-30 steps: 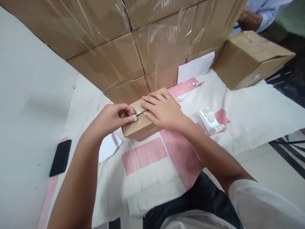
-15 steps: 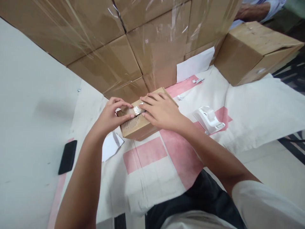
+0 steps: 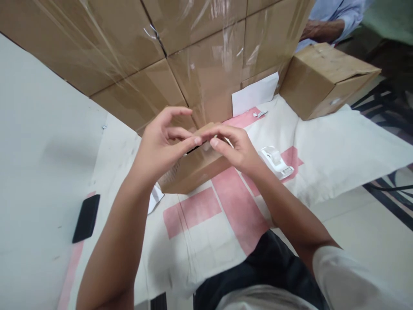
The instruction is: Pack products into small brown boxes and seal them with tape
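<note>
Both hands meet just above a small brown cardboard box [image 3: 198, 172] with a dark slit along its top and faint writing near its left end. My left hand [image 3: 163, 144] has its index finger raised, while the thumb and another finger pinch together by the right fingertips. Curled inward, my right hand [image 3: 237, 146] has its thumb close to its index finger, which touches the left thumb. Whatever lies between the fingertips is too small to make out. The hands cover part of the box top. To the right stands a white tape dispenser [image 3: 275, 162].
Tall stacked cartons [image 3: 206, 69] wrapped in clear film stand behind. A larger carton [image 3: 322, 82] is at the right, near another person's arm [image 3: 325, 31]. A white sheet [image 3: 254, 94] leans on the stack. A black phone-like object [image 3: 86, 218] lies left on the pink-and-white cloth [image 3: 193, 211].
Both hands have lifted off the box top, where they lay flat or pressed on shiny tape, and their fingertips have come together above it. The view has shifted slightly.
</note>
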Demonstrator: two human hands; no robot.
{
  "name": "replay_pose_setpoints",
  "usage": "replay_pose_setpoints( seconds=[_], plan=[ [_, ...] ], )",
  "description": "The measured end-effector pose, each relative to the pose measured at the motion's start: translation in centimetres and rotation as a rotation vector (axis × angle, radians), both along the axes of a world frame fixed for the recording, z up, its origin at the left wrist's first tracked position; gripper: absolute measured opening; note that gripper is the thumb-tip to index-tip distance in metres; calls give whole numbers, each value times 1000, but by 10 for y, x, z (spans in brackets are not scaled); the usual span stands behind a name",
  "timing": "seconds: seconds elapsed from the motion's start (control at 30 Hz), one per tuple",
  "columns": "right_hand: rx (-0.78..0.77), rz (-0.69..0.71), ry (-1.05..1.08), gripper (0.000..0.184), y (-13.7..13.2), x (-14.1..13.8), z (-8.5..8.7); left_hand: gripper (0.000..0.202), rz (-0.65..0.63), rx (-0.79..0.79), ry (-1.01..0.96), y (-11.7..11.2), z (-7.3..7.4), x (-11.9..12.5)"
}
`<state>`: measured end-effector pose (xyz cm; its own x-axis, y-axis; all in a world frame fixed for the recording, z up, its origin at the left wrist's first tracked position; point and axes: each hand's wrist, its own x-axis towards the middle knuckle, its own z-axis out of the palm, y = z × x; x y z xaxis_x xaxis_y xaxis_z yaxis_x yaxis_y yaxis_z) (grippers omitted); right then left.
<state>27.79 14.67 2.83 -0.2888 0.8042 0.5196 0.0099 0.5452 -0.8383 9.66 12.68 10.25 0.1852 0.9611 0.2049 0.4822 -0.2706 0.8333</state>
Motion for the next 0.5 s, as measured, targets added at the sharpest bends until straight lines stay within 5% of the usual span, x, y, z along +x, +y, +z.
replay_pose_setpoints(
  seconds=[0.13,0.23,0.33,0.5],
  plan=[
    [-161,-91,32,19,-25,1,0,55,-40,5,68,-2,-2,7],
    [-195,-174,42,21,-38,-4,-2,54,47,68,188,-6,-5,-1],
    [-199,-268,-8,22,-43,-6,-1,55,203,129,414,-7,-14,-20],
    [-193,-380,-238,19,-29,-7,-2,56,143,-33,809,-22,-28,-35]
  ],
)
